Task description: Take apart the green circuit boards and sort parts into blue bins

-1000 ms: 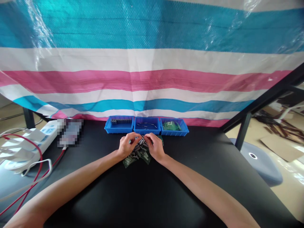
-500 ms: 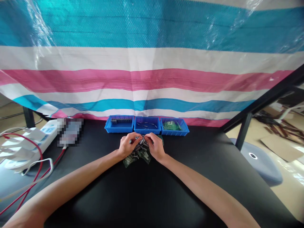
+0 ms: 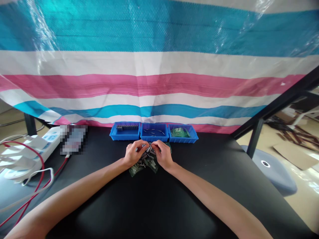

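Note:
My left hand (image 3: 134,153) and my right hand (image 3: 161,154) meet over a small heap of green circuit boards with dark cylindrical parts (image 3: 144,163) on the black table (image 3: 159,205). Both hands pinch at a small metallic part (image 3: 149,148) between their fingertips at the top of the heap. Just behind stand three blue bins in a row: the left bin (image 3: 125,130) holds a row of dark cylinders, the middle bin (image 3: 154,131) a few thin pins, the right bin (image 3: 183,132) green boards.
A white power strip (image 3: 50,137) with red and white cables (image 3: 37,172) lies at the left. A blurred-out object (image 3: 73,139) sits beside it. A striped tarp (image 3: 159,66) hangs behind the bins. A black frame post (image 3: 254,139) and grey stool (image 3: 271,169) are at the right.
Both hands stay over the heap; the fingertips have shifted only slightly on the small part.

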Demonstrator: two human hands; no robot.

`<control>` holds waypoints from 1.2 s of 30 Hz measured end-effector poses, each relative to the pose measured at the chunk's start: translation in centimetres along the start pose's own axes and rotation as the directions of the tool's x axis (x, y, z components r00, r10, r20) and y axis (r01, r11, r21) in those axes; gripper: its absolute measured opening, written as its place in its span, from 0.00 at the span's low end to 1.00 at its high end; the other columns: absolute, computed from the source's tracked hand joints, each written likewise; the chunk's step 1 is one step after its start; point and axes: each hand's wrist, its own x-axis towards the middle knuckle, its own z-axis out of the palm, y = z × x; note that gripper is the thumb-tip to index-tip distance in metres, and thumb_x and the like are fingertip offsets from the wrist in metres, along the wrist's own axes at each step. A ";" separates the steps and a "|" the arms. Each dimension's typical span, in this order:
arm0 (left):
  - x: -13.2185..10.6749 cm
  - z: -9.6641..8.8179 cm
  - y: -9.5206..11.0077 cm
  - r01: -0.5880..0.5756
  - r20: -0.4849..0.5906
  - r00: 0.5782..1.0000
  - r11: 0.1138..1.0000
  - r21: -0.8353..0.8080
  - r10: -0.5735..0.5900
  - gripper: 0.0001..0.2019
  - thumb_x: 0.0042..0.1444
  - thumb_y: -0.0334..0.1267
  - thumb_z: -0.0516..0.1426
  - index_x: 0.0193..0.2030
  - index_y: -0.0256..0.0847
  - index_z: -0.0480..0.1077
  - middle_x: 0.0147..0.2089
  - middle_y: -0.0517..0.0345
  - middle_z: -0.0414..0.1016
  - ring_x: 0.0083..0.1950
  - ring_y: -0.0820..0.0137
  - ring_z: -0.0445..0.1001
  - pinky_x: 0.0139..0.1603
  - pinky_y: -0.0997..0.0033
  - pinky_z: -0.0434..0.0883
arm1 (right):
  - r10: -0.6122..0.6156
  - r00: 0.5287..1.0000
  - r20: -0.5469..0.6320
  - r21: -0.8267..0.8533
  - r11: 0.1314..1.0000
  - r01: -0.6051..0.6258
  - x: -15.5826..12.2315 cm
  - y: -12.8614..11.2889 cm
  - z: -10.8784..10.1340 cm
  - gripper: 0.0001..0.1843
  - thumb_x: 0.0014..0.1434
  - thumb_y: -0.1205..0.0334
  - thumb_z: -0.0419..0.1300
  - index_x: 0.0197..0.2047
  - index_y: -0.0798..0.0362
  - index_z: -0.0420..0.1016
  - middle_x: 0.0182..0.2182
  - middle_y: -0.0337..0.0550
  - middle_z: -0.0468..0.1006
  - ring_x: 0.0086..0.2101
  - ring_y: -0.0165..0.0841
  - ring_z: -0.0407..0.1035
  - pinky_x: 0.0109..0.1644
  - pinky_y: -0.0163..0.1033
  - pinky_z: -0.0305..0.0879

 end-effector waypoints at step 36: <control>0.5 -0.9 0.0 -0.061 0.102 0.992 0.988 -0.141 0.076 0.04 0.58 0.28 0.53 0.39 0.39 0.66 0.33 0.57 0.69 0.30 0.74 0.67 0.33 0.75 0.66 | 0.112 0.946 -0.305 0.006 0.993 -0.116 1.7 -0.3 -1.7 0.10 0.61 0.58 0.58 0.36 0.53 0.78 0.29 0.41 0.79 0.27 0.30 0.72 0.34 0.35 0.69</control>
